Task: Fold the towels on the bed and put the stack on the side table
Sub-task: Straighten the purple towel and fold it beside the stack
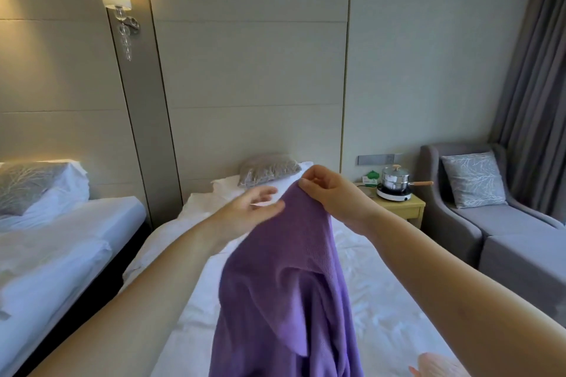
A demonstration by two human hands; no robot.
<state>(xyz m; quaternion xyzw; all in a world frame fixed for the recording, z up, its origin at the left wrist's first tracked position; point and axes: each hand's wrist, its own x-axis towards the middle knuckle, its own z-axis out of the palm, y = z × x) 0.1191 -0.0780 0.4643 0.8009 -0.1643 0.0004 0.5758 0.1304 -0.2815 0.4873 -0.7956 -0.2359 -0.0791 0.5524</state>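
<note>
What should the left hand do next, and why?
Probably pinch the top edge of the towel beside the right hand, then slide outward to find the other corner. The right hand pinches the top of the towel, which hangs bunched over the bed. The left hand is open at its edge.

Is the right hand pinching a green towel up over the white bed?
No: the head view shows the towel is purple, not green. The right hand does pinch its top edge, holding it up over the white bed.
</note>
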